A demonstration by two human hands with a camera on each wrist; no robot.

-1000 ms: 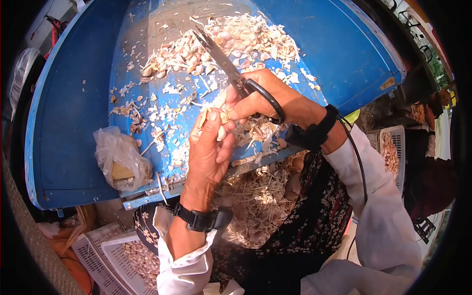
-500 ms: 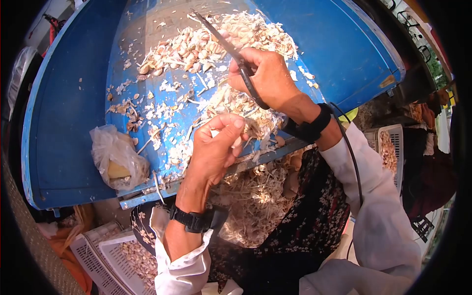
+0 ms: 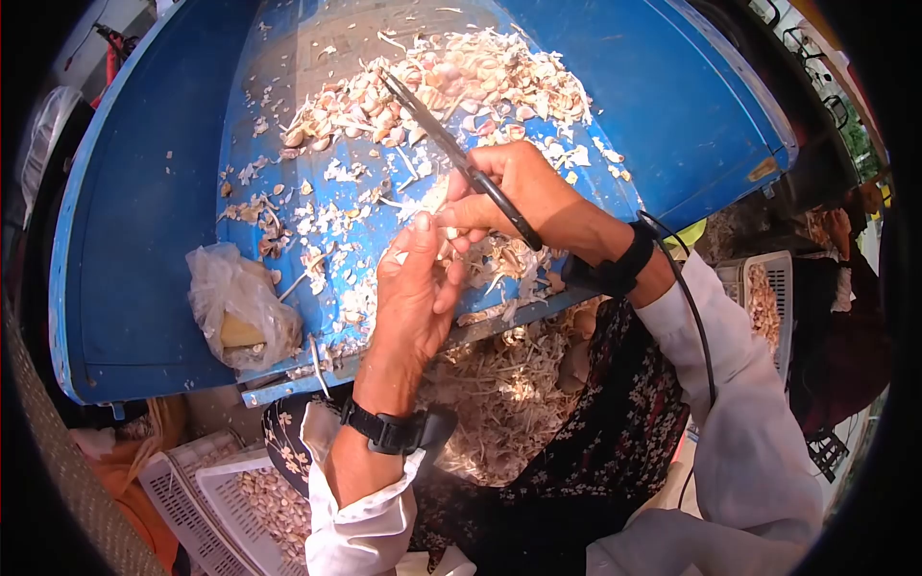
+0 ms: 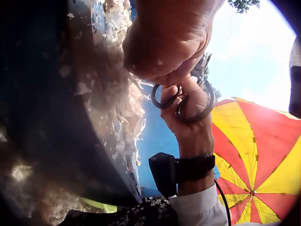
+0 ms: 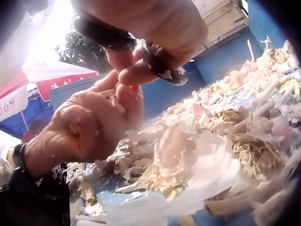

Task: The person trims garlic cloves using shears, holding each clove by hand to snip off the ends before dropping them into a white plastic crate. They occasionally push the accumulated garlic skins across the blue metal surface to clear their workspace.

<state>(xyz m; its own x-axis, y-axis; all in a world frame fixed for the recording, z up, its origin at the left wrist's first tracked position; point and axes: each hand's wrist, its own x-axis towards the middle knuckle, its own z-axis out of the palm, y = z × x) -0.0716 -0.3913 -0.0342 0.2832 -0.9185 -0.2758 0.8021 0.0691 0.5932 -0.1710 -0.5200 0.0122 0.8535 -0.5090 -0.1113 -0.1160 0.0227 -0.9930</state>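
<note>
My left hand (image 3: 408, 293) pinches a small pale garlic clove (image 3: 401, 257) between thumb and fingers, mostly hidden by them. Black-handled scissors (image 3: 437, 132) are in my right hand (image 3: 538, 197), their blades pointing up and left over the garlic heap. The thumb and fingertips of that hand meet the left fingertips at the clove. In the left wrist view the scissors' dark loops (image 4: 211, 101) hang around the right fingers. From the right wrist, the left hand (image 5: 89, 122) shows curled just above loose garlic skins (image 5: 207, 160).
A heap of garlic cloves (image 3: 461, 72) lies on the blue cart bed (image 3: 663, 115), with skins scattered nearer. A plastic bag (image 3: 240, 307) sits at left. Crates of cloves (image 3: 274, 509) stand low left and at right (image 3: 764, 298). Peelings (image 3: 509, 394) fill the space below the edge.
Half a second ago my right hand was lifted away toward the heap with the scissors; now it is back down against the left fingertips. The left hand keeps its pinch.
</note>
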